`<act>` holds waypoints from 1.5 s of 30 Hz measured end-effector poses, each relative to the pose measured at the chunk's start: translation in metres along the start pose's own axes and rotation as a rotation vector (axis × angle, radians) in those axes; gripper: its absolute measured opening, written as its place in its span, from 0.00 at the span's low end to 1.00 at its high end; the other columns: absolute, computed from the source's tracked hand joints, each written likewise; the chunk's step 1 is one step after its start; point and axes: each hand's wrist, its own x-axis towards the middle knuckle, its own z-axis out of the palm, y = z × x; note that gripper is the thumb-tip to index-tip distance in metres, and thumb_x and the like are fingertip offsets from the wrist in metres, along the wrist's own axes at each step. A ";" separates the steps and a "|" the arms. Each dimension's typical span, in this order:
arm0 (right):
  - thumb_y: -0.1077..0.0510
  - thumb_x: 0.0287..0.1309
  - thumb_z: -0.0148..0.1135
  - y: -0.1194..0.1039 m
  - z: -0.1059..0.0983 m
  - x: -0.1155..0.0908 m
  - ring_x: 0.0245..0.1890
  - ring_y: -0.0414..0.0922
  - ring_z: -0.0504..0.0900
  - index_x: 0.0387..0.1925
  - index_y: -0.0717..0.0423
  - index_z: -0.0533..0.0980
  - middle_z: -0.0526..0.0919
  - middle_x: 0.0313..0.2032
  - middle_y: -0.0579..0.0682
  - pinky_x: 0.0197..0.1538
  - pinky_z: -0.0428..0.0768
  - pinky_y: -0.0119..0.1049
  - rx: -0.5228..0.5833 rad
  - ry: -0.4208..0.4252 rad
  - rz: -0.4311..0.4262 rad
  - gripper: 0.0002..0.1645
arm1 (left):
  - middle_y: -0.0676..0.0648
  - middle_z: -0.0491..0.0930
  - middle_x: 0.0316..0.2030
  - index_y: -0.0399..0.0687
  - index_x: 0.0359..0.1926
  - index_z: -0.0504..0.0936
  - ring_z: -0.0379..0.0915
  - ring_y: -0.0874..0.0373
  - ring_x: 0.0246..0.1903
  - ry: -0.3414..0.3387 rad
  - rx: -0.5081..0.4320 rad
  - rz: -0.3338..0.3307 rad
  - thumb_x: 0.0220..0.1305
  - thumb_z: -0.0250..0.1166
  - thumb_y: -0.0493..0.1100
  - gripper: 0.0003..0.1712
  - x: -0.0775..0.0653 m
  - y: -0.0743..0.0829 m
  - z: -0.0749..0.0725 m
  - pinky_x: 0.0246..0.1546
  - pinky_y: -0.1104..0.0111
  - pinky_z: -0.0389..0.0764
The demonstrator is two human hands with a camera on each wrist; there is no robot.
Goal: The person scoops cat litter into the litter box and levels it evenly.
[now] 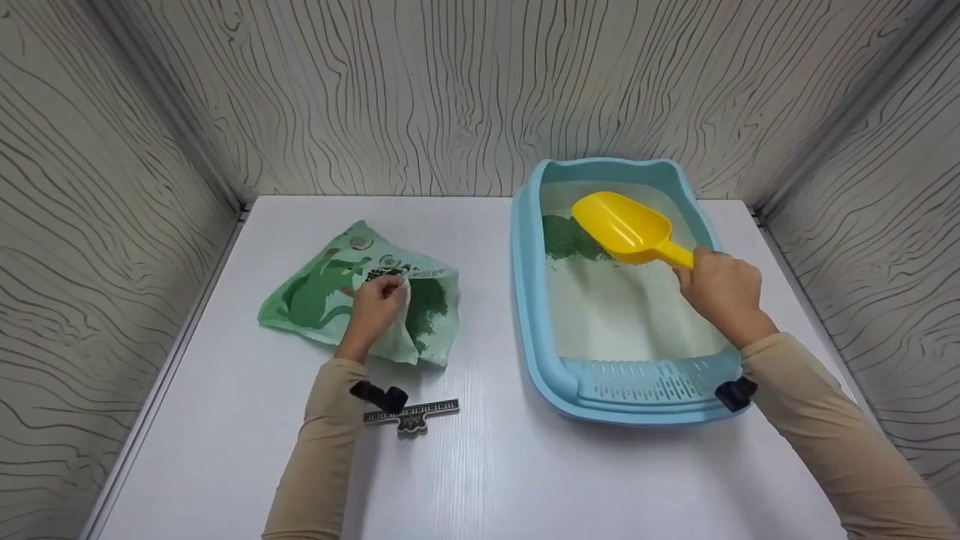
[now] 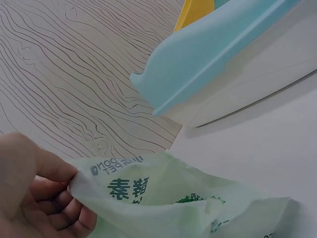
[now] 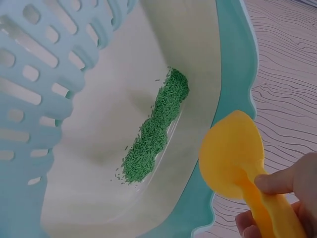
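My right hand [image 1: 721, 291] grips the handle of a yellow scoop [image 1: 624, 225], its bowl over the far part of a blue litter box [image 1: 529, 300]. A heap of green litter pellets [image 3: 156, 131] lies on the box's pale floor. At the left, my left hand [image 1: 375, 311] pinches the edge of a light green litter bag [image 1: 319, 296], thumb against fingers. The bag lies on its side with its mouth held apart, and green pellets show inside. In the left wrist view, the bag's rim [image 2: 148, 213] is lifted between the thumb and fingers.
A dark clip with a long ruler-like bar [image 1: 412, 417] lies on the white table [image 1: 480, 480], near my left wrist. Wood-grain panels [image 1: 450, 97] stand behind and at both sides. A slotted blue guard [image 1: 637, 379] spans the near end of the box.
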 end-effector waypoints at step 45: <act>0.49 0.62 0.61 -0.040 -0.018 0.011 0.23 0.45 0.69 0.39 0.61 0.77 0.77 0.24 0.52 0.31 0.67 0.35 0.108 -0.121 -0.360 0.17 | 0.39 0.81 0.33 0.34 0.38 0.81 0.72 0.52 0.34 -0.037 0.008 -0.043 0.65 0.57 0.38 0.11 -0.003 -0.001 -0.005 0.74 0.44 0.44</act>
